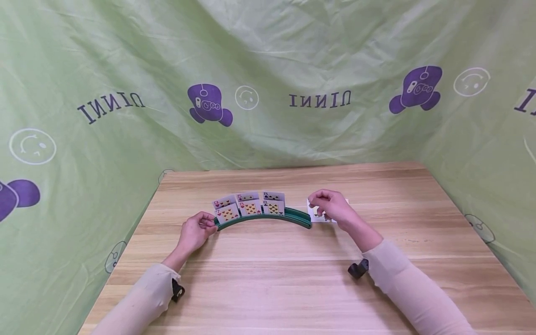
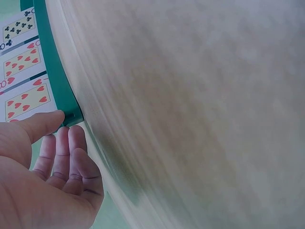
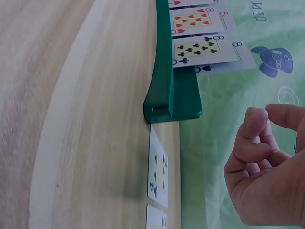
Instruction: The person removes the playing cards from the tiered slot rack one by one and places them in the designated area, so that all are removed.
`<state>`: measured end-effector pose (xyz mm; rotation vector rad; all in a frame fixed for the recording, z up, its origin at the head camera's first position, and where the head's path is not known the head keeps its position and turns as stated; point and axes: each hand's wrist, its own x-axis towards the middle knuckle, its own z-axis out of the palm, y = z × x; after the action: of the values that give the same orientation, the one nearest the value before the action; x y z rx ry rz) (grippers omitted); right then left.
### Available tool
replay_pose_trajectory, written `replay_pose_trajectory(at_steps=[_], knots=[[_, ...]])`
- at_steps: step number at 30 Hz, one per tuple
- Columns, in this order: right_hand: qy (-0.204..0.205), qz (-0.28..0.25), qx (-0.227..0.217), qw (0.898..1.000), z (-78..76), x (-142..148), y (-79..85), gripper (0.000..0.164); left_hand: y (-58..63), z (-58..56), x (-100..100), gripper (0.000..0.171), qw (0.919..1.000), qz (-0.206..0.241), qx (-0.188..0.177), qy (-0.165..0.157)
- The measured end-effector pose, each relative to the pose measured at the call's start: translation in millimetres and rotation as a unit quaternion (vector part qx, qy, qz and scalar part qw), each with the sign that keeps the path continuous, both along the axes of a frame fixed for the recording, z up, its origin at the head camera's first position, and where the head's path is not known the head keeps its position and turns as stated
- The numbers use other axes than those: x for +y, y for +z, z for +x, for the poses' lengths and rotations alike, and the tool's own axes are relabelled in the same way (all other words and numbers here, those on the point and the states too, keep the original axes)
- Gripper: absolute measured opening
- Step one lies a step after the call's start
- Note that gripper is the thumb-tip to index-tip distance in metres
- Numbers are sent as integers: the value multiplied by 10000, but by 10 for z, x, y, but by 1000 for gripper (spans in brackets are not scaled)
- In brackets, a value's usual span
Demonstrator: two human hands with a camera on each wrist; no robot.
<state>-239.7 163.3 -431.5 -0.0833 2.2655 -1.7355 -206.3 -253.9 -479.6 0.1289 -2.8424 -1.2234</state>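
A green curved playing card holder stands on the table with playing cards upright in two rows at its left and middle. The front row shows a seven of hearts, an eight of hearts and an eight of clubs. My left hand pinches the holder's left end, thumb on the front edge. Beyond the right end, my right hand hovers over flat cards, thumb tip against the index finger, other fingers curled, nothing visible between them. A black four lies under it.
Another card lies beside the four, partly cut off in the right wrist view. The wooden table meets a green printed curtain at the back and sides. A black wrist camera sits at the right sleeve.
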Motion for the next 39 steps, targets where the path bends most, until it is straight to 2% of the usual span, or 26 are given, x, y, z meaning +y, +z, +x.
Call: replay_pose_trajectory(at_steps=[6, 17, 30, 39], knots=[[-18, -86, 89, 9999, 17, -95, -26, 19, -1, 2, 3, 25, 10000, -10, 7, -6], [73, -134, 150, 9998, 0, -210, -61, 27, 6, -12, 7, 26, 10000, 3, -30, 34], [49, -256, 202, 9995, 20, -394, -121, 24, -4, -1, 6, 27, 10000, 37, -51, 51], [-26, -142, 120, 9998, -10, -503, -142, 23, -14, -7, 4, 26, 10000, 49, -55, 40]])
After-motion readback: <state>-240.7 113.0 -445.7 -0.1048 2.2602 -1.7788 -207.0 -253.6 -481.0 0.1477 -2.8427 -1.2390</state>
